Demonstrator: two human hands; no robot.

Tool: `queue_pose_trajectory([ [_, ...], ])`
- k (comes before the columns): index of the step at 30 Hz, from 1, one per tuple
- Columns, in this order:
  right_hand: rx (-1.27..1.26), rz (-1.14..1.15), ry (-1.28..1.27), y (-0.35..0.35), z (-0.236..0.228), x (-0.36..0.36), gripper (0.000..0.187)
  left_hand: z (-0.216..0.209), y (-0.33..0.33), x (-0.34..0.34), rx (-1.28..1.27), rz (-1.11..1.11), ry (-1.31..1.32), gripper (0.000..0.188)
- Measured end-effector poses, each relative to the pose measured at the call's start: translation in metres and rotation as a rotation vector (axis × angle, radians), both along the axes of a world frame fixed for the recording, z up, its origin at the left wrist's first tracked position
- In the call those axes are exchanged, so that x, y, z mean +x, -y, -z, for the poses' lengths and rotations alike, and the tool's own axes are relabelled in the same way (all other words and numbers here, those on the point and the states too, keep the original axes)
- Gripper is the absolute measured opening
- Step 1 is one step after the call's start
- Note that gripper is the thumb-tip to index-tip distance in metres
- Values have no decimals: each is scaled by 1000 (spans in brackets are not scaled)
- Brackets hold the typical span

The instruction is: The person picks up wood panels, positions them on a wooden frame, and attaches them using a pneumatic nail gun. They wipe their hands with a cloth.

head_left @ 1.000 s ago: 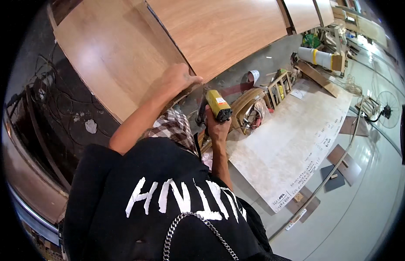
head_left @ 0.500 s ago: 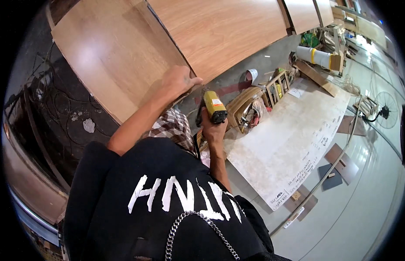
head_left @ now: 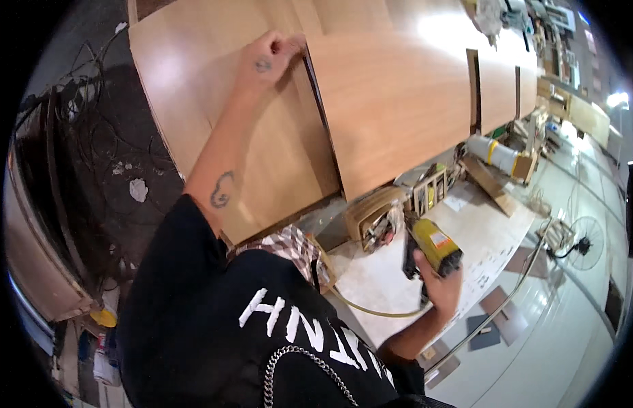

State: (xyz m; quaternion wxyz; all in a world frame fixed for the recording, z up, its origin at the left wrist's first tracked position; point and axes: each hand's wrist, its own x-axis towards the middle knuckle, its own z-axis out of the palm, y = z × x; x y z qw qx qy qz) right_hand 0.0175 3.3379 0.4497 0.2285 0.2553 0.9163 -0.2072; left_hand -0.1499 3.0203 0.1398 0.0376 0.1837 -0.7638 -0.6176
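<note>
My left hand (head_left: 272, 56) is closed at the dark left edge of a smooth wood-grain panel (head_left: 391, 115). Its curled fingers pinch at that edge, though the fingertips are partly hidden. Beneath my left forearm lies a lighter wood sheet (head_left: 262, 163), beside the wood-grain panel and partly overlapped by it. In my right hand (head_left: 442, 289) is a yellow and black nail gun (head_left: 435, 248), held by the grip, off to the right and away from the panels. A yellowish air hose (head_left: 371, 311) runs from near its handle toward my body.
A white board (head_left: 371, 272) with handwriting lies on the right, with a wooden box (head_left: 376, 212) of odds and ends by it. Farther off stand a white roll (head_left: 492, 153) and a fan (head_left: 580, 241). Tangled cables (head_left: 102, 136) cover the dark floor at left.
My left hand has slid farther away along the panel's edge. My right hand has carried the nail gun to the right, away from the panel's corner. The view has shifted too.
</note>
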Motion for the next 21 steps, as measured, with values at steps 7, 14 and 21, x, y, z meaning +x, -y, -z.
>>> queue_pose_trajectory([
  [7, 256, -428, -101, 80, -45, -113, 54, 13, -42, -13, -58, -23, -64, 71],
  [14, 127, -730, 81, 173, 7, -231, 50, -4, -39, -11, 140, 44, 163, 59],
  [21, 0, -800, 404, 231, 100, -302, 40, 4, -51, -9, 140, -37, 90, 51],
])
